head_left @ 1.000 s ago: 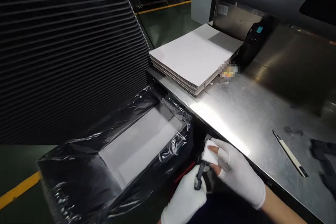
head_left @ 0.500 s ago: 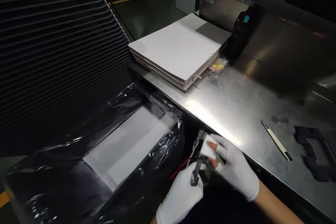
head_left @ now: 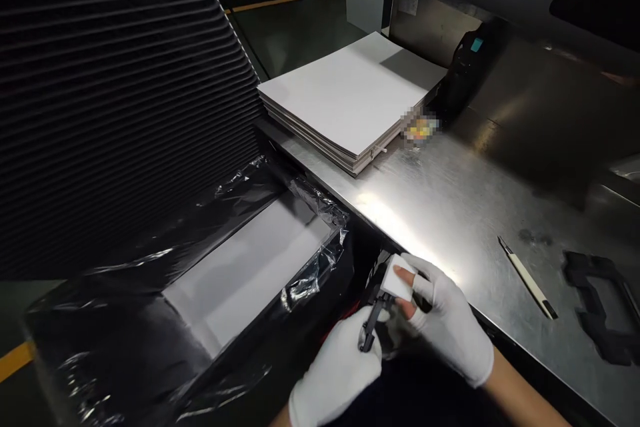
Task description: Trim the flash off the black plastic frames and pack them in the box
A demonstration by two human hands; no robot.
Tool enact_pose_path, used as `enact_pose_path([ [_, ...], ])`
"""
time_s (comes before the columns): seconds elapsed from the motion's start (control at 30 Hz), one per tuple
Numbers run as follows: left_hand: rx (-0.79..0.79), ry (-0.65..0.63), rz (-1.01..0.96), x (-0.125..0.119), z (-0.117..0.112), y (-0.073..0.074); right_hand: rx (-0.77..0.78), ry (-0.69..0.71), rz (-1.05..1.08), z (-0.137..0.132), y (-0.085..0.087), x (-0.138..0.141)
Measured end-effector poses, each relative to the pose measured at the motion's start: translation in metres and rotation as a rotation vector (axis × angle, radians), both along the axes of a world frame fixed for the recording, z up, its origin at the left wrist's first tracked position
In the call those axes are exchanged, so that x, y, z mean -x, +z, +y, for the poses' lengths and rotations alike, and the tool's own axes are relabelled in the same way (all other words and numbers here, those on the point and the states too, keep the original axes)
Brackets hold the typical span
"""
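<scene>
White gloves cover both my hands, with bare fingertips showing on the right. My left hand is closed around a small black plastic part that slants upward. Pinched in my right hand is a small white block, its face turned up toward me. The block's lower edge meets the top end of the black part; whether they touch or overlap I cannot tell. Both hands are held just off the front edge of the metal table.
A tall stack of white sheets sits on the table's far left. To the right lie a pale craft knife and a black plastic frame. Left of me stands a black-plastic-lined box with a white panel inside, beside black ridged stacks.
The view has shifted slightly, so the surroundings sit a little further right. My left hand has moved slightly left and down with the black part; my right hand keeps its pinch on the block.
</scene>
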State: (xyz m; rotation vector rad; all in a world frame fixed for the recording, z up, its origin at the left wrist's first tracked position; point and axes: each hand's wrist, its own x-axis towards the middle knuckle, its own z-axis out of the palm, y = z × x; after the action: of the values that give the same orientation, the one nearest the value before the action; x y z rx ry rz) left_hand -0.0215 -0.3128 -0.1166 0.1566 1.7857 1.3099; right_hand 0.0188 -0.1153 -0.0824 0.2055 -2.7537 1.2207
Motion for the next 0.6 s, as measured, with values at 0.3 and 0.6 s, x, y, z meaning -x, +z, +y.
enact_pose_path([
  [0.3, 0.020, -0.001, -0.040, -0.008, -0.006, -0.004, -0.188, -0.410, 0.015, 0.057, -0.018, 0.008],
  [0.6, -0.031, -0.016, -0.021, -0.003, -0.003, -0.001, -0.115, 0.044, 0.116, 0.023, -0.004, 0.006],
])
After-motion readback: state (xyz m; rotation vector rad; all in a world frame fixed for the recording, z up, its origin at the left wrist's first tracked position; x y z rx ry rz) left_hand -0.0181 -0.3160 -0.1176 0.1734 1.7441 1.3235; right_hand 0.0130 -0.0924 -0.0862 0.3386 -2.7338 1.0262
